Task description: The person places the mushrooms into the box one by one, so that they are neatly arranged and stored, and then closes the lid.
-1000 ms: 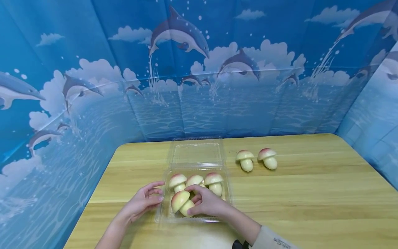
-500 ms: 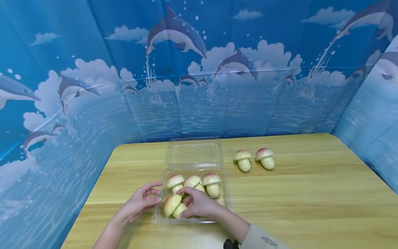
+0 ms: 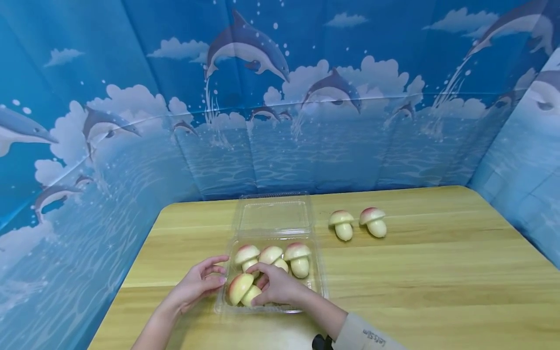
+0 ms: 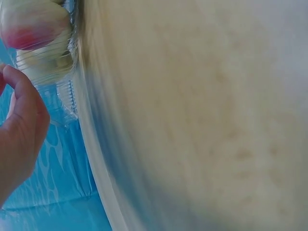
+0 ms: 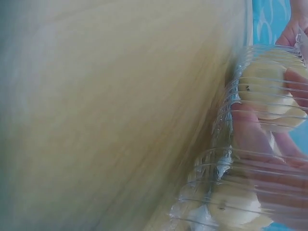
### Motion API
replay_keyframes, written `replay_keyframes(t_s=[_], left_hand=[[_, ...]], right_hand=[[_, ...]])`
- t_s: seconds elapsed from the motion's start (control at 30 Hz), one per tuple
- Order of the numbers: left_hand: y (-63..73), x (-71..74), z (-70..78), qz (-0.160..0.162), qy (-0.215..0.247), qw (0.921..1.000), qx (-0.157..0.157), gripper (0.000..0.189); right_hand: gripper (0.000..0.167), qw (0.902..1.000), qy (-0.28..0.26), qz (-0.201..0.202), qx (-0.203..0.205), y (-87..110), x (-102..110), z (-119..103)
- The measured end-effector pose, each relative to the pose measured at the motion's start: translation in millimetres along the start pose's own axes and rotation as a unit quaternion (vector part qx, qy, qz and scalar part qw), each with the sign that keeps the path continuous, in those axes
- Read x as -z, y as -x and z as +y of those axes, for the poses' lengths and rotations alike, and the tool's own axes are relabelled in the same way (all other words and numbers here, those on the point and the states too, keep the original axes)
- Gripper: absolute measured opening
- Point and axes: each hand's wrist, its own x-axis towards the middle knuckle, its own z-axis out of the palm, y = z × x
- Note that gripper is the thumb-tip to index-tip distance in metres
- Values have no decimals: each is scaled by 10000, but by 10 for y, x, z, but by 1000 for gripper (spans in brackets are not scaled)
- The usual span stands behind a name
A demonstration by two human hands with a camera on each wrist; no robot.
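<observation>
Blue dolphin-print curtain (image 3: 271, 165): hung behind and at both sides.
Worktop (image 3: 420, 277): pale wood grain, rounded far corners.
Clear plastic clamshell box (image 3: 322, 279): lid (image 3: 276, 217) laid back toward the curtain.
Right hand (image 3: 282, 287): fingers clamped on the front mushroom (image 3: 239, 289).
Left hand (image 3: 197, 284): thumb and fingers apart at the box's left rim — contact unclear.
Front mushroom: front-left in the box, tilted, cap leftward.
Back mushrooms (image 3: 270, 254): three, in a row behind it.
Loose mushrooms (image 3: 373, 222): two, right of the box — near each other, not touching.
</observation>
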Motion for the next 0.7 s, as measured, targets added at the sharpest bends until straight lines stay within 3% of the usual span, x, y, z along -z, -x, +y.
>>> replay_keyframes(t_s=[0.3,0.7], left_hand=[[3,27,-23,-55,17,10000,-17,64],[3,23,-12,-139,46,9999,-81,64]], right_hand=[[60,9997,223,16,43,-7,-7,-7],[60,9999,12,-147,44,-19,16,8]])
